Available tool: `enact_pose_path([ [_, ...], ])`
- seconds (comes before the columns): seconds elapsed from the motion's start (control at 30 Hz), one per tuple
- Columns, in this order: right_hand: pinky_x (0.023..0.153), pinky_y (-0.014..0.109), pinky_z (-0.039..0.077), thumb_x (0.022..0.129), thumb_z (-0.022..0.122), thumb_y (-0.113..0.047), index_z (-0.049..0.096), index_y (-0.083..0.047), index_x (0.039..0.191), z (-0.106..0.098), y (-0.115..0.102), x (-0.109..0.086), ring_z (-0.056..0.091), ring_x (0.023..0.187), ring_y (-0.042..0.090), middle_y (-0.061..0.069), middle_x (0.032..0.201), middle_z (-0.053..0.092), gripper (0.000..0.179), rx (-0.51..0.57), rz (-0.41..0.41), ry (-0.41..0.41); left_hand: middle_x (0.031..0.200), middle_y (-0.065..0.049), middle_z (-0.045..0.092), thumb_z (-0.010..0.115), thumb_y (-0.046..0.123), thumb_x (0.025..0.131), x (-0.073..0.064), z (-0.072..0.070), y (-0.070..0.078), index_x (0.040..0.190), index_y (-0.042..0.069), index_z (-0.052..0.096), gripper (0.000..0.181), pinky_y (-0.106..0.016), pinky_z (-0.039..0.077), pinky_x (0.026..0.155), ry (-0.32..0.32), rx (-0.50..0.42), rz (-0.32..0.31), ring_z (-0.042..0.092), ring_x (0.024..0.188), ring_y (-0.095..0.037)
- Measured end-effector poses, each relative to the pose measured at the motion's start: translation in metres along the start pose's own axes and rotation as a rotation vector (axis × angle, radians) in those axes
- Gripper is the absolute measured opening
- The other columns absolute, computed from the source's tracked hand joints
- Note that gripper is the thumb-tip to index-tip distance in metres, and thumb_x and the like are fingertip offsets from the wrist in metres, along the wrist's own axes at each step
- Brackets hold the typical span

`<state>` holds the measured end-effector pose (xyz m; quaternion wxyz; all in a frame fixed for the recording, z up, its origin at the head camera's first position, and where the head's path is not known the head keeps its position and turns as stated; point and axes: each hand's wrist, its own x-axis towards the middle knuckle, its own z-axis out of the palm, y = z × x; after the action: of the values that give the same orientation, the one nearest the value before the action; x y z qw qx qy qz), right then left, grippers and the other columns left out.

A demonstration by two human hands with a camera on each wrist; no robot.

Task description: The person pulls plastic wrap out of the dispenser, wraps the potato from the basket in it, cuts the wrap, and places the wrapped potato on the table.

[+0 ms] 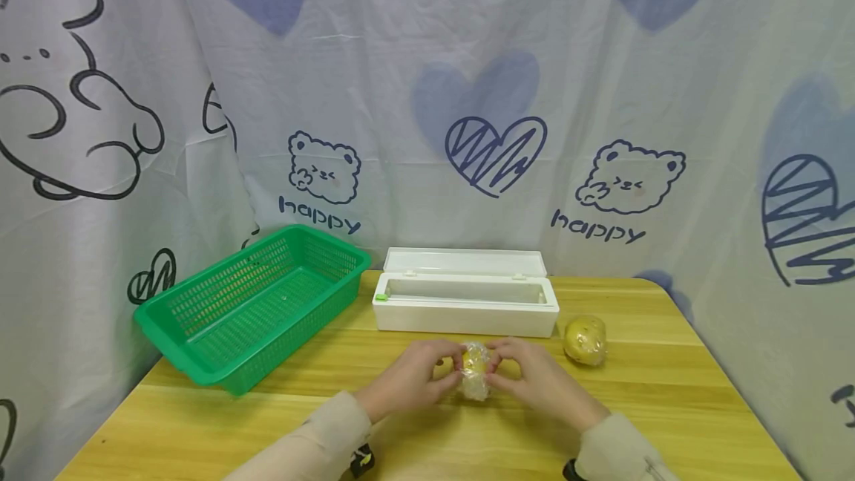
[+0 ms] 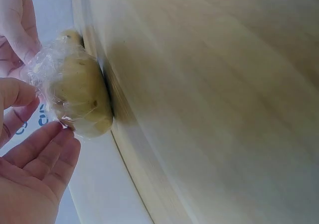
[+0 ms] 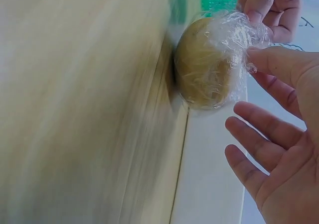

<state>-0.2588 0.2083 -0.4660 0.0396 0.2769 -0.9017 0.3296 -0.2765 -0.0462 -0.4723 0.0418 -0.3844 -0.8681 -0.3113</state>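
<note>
A potato (image 1: 476,364) sits on the table between the two hands, loosely covered in clear cling film (image 3: 239,32). The film bunches up at its upper side. My left hand (image 1: 415,378) pinches the film between thumb and forefinger from the left. From the right, my right hand (image 1: 539,381) pinches it the same way; its other fingers spread apart beside the potato in the right wrist view. Brown spots show through the film on the potato (image 2: 84,97) in the left wrist view. Just behind the hands stands a white cling film box (image 1: 464,319) with its lid raised.
A second potato (image 1: 585,340), with a shiny film over it, lies to the right of the box. At the left stands a green plastic basket (image 1: 240,381) with perforated sides. A printed curtain (image 1: 401,95) hangs behind the wooden table (image 1: 668,392).
</note>
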Motion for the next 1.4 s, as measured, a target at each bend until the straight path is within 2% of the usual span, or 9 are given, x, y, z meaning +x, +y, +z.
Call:
enact_pose_path([
  [0.3,0.109,0.057,0.055,0.098,0.079,-0.020,0.071,-0.026,0.087,0.004,0.003,0.011,0.073,0.123,0.033,0.010,0.128,0.079,0.015,0.029,0.013,-0.002,0.099,-0.001,0.081,0.075,0.007,0.098,0.009,0.001,-0.006,0.097,0.012,0.076,0.005,-0.024,0.062,0.086,0.050,-0.033,-0.037,0.072,0.092,-0.008],
  [0.53,0.107,0.057,0.057,0.096,0.081,-0.020,0.073,-0.024,0.085,0.005,0.006,0.015,0.075,0.117,0.031,0.005,0.119,0.082,0.015,0.047,0.024,0.025,0.098,-0.001,0.079,0.079,0.006,0.096,0.013,0.005,-0.008,0.095,0.013,0.073,0.009,-0.025,0.063,0.084,0.083,-0.035,-0.048,0.075,0.096,-0.014],
  [0.67,0.102,0.053,0.060,0.094,0.083,-0.017,0.072,-0.024,0.090,0.008,0.007,0.014,0.076,0.112,0.025,-0.005,0.108,0.080,0.014,0.050,-0.002,0.064,0.097,-0.001,0.077,0.078,0.004,0.096,0.012,0.007,-0.006,0.094,0.014,0.070,0.014,-0.029,0.064,0.086,0.099,0.026,0.017,0.077,0.099,-0.016],
  [0.77,0.099,0.049,0.062,0.094,0.083,-0.014,0.072,-0.024,0.093,0.011,0.007,0.011,0.076,0.110,0.022,-0.008,0.106,0.079,0.015,0.032,-0.043,0.087,0.098,-0.001,0.078,0.079,0.004,0.095,0.009,0.008,-0.007,0.095,0.014,0.077,0.011,-0.027,0.063,0.083,0.113,0.092,0.089,0.075,0.094,-0.014],
  [0.87,0.100,0.049,0.061,0.094,0.082,-0.013,0.076,-0.024,0.095,0.012,0.007,0.008,0.076,0.112,0.023,-0.003,0.114,0.081,0.013,-0.002,-0.087,0.102,0.101,-0.001,0.080,0.080,0.008,0.096,0.007,0.007,-0.009,0.100,0.014,0.082,0.008,-0.023,0.062,0.081,0.094,0.117,0.123,0.075,0.092,-0.011],
  [0.97,0.104,0.052,0.059,0.096,0.080,-0.014,0.081,-0.023,0.102,0.012,0.008,0.006,0.076,0.116,0.027,0.004,0.123,0.080,0.011,-0.024,-0.107,0.094,0.109,-0.001,0.081,0.080,0.012,0.097,0.005,0.002,-0.010,0.107,0.013,0.082,0.011,-0.022,0.062,0.088,0.041,0.131,0.140,0.075,0.099,-0.011],
  [1.07,0.110,0.057,0.055,0.097,0.080,-0.022,0.082,-0.025,0.106,0.011,0.008,0.005,0.073,0.124,0.031,0.005,0.131,0.078,0.010,-0.017,-0.081,0.047,0.115,-0.001,0.080,0.081,0.015,0.096,0.003,-0.004,-0.013,0.112,0.014,0.080,0.016,-0.023,0.060,0.096,-0.015,0.150,0.161,0.075,0.106,-0.011],
  [1.2,0.114,0.061,0.050,0.090,0.087,-0.036,0.082,-0.027,0.111,0.007,0.009,0.003,0.068,0.132,0.035,0.006,0.141,0.073,0.023,0.017,-0.040,-0.028,0.118,0.001,0.079,0.084,0.018,0.095,0.002,-0.009,-0.017,0.116,0.016,0.080,0.021,-0.023,0.059,0.099,-0.060,0.153,0.176,0.074,0.110,-0.011],
  [1.4,0.108,0.051,0.057,0.084,0.091,-0.031,0.083,-0.026,0.097,0.010,0.010,0.006,0.073,0.120,0.028,0.003,0.130,0.077,0.015,0.028,-0.042,0.006,0.112,0.002,0.080,0.085,0.021,0.095,0.006,-0.007,-0.021,0.111,0.017,0.083,0.017,-0.022,0.059,0.098,-0.057,0.097,0.170,0.074,0.107,-0.008],
])
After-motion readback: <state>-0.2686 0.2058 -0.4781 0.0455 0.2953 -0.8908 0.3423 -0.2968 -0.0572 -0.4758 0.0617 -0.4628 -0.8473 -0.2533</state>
